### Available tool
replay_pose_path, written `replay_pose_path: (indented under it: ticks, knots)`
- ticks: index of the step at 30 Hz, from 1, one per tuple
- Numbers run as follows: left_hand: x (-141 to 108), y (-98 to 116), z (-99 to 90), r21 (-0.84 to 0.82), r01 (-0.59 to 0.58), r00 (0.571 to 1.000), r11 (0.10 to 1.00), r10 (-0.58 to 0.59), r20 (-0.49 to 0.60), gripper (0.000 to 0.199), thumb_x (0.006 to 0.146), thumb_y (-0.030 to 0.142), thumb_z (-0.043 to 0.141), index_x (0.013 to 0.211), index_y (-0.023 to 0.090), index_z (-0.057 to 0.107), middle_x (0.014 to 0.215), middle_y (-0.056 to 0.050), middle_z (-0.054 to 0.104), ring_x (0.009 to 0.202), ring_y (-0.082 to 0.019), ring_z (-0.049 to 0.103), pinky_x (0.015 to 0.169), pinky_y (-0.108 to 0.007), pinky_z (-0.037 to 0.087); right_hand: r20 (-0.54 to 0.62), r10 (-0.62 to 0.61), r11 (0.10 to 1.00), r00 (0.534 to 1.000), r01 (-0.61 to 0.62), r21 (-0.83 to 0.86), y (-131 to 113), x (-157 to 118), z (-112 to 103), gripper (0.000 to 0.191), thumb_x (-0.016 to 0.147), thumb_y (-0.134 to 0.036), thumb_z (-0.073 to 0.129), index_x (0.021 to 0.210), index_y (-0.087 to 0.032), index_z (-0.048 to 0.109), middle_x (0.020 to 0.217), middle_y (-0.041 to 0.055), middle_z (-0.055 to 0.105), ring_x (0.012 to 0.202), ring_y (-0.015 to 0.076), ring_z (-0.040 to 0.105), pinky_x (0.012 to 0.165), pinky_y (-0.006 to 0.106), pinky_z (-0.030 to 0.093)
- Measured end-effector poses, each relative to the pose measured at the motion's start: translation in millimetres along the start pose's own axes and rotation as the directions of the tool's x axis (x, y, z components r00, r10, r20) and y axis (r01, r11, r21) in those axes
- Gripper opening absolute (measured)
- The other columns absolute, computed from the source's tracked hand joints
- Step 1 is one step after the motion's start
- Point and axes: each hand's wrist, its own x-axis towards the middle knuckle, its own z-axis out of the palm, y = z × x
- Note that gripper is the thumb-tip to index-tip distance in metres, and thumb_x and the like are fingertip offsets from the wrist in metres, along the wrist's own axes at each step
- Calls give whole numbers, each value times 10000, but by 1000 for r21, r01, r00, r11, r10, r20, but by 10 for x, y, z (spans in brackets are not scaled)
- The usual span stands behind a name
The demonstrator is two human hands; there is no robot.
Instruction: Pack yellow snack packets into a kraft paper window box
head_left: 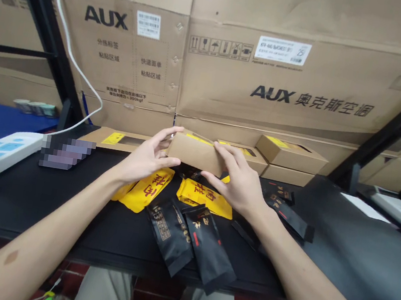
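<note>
Holding a small brown box [194, 153] by its two ends, we have it tilted at the centre of our clock, above the table [114, 238]; our left hand [151, 157] grips the end at nine o'clock, our right hand [241, 182] the one at three. The box's far side is out of sight, some fingertips with it, and we cannot tell whether anything is inside. At seven o'clock, a yellow packet [148, 192] lies partly covered by our left hand; another yellow packet [208, 198] sits at five. Two black packets [210, 248] overlap at six o'clock, reaching the table's near edge, their small print unreadable. Near four o'clock are more black packets [292, 220], which our right forearm partly hides, so we cannot count them. Two stacked boxes [287, 156] stand at three o'clock, with a windowed box [257, 160] beside them, half hidden behind our right hand. Toward nine o'clock, our left hand cuts off the view of a flat carton [92, 137]; nearby lies a pixelated object [66, 154] we cannot identify, and a white power strip [9, 145] runs toward the frame's edge.
</note>
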Motion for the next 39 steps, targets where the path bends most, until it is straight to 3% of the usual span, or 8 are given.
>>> replay_pose_path:
  ticks: [7,14,23,30,36,39]
  knots:
    - [6,-27,-4,-65,6,1000,998,-6,-2,843,733,245,780,1456,242,347,1457,-124,549,1324,-293,547,1111,-454,449,-5,-23,998,1000,23,-66,-13,-2,-18,651,936,-524,538,1467,-163,432,1397,149,576,1208,298,620,931,470,599]
    - [18,-13,11,-73,20,999,997,-24,-44,832,696,136,762,1431,231,383,1399,-110,599,1273,-273,587,1080,-436,485,7,-42,994,999,43,-98,-33,9,-13,680,955,-573,451,1449,-105,448,1376,188,585,1166,321,643,838,470,631]
    - [33,-42,11,-41,9,998,999,-12,-58,783,705,123,741,1404,248,411,1405,-90,585,1280,-271,576,1065,-443,499,18,0,1000,1000,0,23,-27,23,-22,654,903,-546,581,1429,-180,450,1345,160,579,1153,311,638,859,473,620]
    - [-3,-16,9,-42,-2,1000,999,2,-9,831,733,235,776,1449,256,354,1412,-110,582,1289,-283,574,1105,-482,450,25,38,994,999,-40,103,-24,13,-13,648,867,-519,650,1413,-247,431,1320,130,561,1118,288,639,796,448,633]
    - [2,-25,3,-19,-33,999,999,32,-19,698,800,296,737,1413,246,407,1444,-121,553,1337,-289,527,1104,-473,450,74,104,987,992,-112,115,-17,12,-4,669,822,-549,689,1391,-295,444,1321,114,512,1172,324,589,829,509,616]
    - [20,-61,-8,-35,-77,997,996,76,-6,648,820,290,716,1396,244,422,1440,-114,556,1328,-283,535,1102,-467,454,52,128,967,990,-136,214,-13,21,32,696,776,-562,732,1358,-282,473,1308,120,490,1192,325,560,856,505,603]
